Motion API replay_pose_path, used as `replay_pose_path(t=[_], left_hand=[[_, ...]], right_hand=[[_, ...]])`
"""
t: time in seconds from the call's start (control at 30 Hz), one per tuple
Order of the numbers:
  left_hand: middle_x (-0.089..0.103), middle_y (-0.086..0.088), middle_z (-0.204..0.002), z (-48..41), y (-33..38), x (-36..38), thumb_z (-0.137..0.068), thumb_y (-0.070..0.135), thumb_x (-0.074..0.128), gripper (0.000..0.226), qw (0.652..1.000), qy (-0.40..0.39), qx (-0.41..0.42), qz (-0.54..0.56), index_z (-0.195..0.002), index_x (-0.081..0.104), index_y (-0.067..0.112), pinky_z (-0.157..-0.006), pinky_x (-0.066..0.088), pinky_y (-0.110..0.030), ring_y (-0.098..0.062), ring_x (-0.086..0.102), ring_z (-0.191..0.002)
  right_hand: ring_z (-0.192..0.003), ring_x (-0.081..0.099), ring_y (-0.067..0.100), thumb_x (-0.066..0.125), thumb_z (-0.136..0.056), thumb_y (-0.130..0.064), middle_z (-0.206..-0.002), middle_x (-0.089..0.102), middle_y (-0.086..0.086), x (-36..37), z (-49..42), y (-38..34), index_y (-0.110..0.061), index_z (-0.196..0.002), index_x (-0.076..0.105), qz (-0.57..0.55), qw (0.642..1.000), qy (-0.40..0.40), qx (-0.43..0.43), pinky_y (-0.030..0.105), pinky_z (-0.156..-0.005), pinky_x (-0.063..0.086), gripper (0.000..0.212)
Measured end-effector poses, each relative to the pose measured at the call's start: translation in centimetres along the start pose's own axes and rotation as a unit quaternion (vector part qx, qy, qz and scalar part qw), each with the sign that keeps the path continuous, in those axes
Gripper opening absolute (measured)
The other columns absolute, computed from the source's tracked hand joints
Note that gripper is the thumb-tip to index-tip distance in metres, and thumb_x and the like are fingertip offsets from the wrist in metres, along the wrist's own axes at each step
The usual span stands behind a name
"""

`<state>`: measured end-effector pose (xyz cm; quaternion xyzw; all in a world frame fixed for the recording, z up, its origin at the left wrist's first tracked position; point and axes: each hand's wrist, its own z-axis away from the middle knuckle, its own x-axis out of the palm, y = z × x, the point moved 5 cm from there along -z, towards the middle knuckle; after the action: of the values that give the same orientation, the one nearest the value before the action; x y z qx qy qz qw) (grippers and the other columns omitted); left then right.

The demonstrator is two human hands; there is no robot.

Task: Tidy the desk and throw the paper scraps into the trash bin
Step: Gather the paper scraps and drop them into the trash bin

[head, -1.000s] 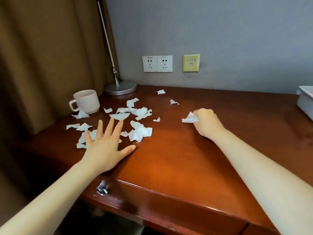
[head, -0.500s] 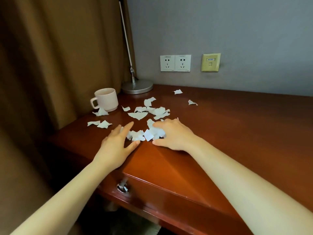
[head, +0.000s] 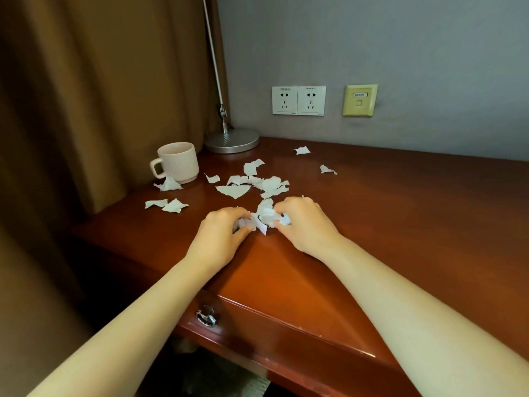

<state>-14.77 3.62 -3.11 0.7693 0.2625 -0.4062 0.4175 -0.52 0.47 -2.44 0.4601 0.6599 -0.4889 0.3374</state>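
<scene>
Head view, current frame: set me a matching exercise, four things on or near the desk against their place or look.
1 mug
2 lamp base
3 network wall plate
4 bunched paper scraps

A gripped between left hand and right hand
B yellowish, right of the white power sockets
C round, silver, at the back corner of the desk
D pale, ribbed, handle facing left

Pairs: 1-D, 2-C, 3-B, 4-A.

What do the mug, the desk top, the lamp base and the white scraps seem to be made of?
Mug: probably glazed ceramic, pale, with a ribbed wall and a soft sheen.
Desk top: reddish wood or veneer under glossy varnish; it mirrors light.
Lamp base: brushed metal, judging by its dull silver shine.
Scraps: thin white paper with torn edges.
</scene>
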Motion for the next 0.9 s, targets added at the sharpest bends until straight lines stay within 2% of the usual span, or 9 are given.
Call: replay_pose_path(t=[0.13,0.27,0.37,0.43,0.5,0.6,0.67,0.8,0.9], left_hand=[[0.063,-0.003,-0.121,-0.1,0.2,-0.1,-0.092,0.017,0.057,0.023,1.0,0.012,-0.012,0.008,-0.114,0.063,0.017,-0.092,0.046,-0.026,-0.018,0.058,-0.114],[0.065,-0.004,-0.118,-0.2,0.4,-0.2,-0.092,0.013,0.058,0.02,0.999,0.021,-0.023,0.023,-0.11,0.065,0.017,-0.089,0.045,-0.023,-0.019,0.059,-0.113],[0.064,-0.004,-0.121,-0.5,0.7,-0.7,-0.092,0.012,0.057,0.021,0.999,0.035,-0.033,0.024,-0.111,0.066,0.015,-0.087,0.039,-0.018,-0.019,0.057,-0.116],[0.062,-0.004,-0.125,-0.8,1.1,-1.1,-0.092,0.013,0.056,0.021,0.998,0.043,-0.042,0.03,-0.111,0.066,0.015,-0.086,0.035,-0.017,-0.02,0.055,-0.121],[0.061,-0.003,-0.127,-1.0,1.9,-1.7,-0.093,0.014,0.056,0.02,0.997,0.051,-0.035,0.034,-0.11,0.066,0.016,-0.087,0.033,-0.016,-0.019,0.053,-0.124],[0.061,-0.003,-0.128,-1.4,4.0,-2.7,-0.092,0.013,0.057,0.019,0.998,0.051,0.003,0.037,-0.108,0.067,0.017,-0.091,0.03,-0.016,-0.019,0.051,-0.126],[0.061,-0.002,-0.127,-1.3,5.9,-3.3,-0.092,0.014,0.058,0.018,0.998,0.045,0.034,0.041,-0.107,0.067,0.018,-0.091,0.033,-0.017,-0.018,0.053,-0.123],[0.065,0.0,-0.12,-0.5,10.4,-3.9,-0.091,0.014,0.058,0.017,0.992,0.036,0.102,0.057,-0.104,0.068,0.019,-0.083,0.04,-0.016,-0.014,0.06,-0.11],[0.066,0.0,-0.118,0.5,14.2,-3.1,-0.091,0.015,0.058,0.015,0.987,0.007,0.148,0.066,-0.101,0.067,0.021,-0.082,0.037,-0.013,-0.016,0.06,-0.11]], right_hand=[[-0.067,0.047,0.016,0.055,-0.091,-0.014,-0.064,0.044,-0.006,-0.8,0.2,1.3,-0.023,-0.062,0.046,-0.04,0.998,0.024,0.035,0.021,-0.053,0.035,0.031],[-0.076,0.049,0.014,0.057,-0.092,-0.018,-0.077,0.054,-0.004,-2.0,0.5,2.2,-0.016,-0.09,0.063,-0.066,0.995,0.057,0.055,0.021,-0.065,0.037,0.007],[-0.08,0.054,0.015,0.057,-0.092,-0.017,-0.085,0.057,-0.001,-2.9,0.8,2.6,-0.011,-0.102,0.065,-0.067,0.993,0.077,0.064,0.023,-0.067,0.039,0.014],[-0.076,0.055,0.014,0.056,-0.093,-0.017,-0.078,0.053,-0.005,-3.6,1.2,3.0,-0.013,-0.09,0.063,-0.065,0.992,0.082,0.068,0.017,-0.061,0.037,0.009],[-0.065,0.048,0.01,0.055,-0.093,-0.016,-0.069,0.05,-0.005,-4.6,1.6,3.5,-0.017,-0.072,0.056,-0.055,0.992,0.087,0.07,0.014,-0.05,0.03,0.02],[-0.058,0.042,0.008,0.056,-0.091,-0.016,-0.062,0.043,-0.008,-6.5,2.5,4.3,-0.026,-0.058,0.04,-0.048,0.991,0.105,0.067,0.014,-0.048,0.025,0.039],[-0.055,0.036,0.005,0.057,-0.091,-0.016,-0.059,0.037,-0.01,-8.0,3.4,4.8,-0.03,-0.055,0.031,-0.049,0.989,0.121,0.07,0.015,-0.048,0.022,0.046],[-0.058,0.043,0.013,0.057,-0.089,-0.015,-0.059,0.042,-0.005,-10.7,6.1,6.5,-0.023,-0.056,0.04,-0.047,0.985,0.146,0.077,0.021,-0.048,0.027,0.038],[-0.055,0.039,0.014,0.057,-0.088,-0.015,-0.055,0.04,-0.005,-13.0,8.8,8.0,-0.024,-0.053,0.035,-0.047,0.982,0.162,0.088,0.024,-0.049,0.025,0.042]])
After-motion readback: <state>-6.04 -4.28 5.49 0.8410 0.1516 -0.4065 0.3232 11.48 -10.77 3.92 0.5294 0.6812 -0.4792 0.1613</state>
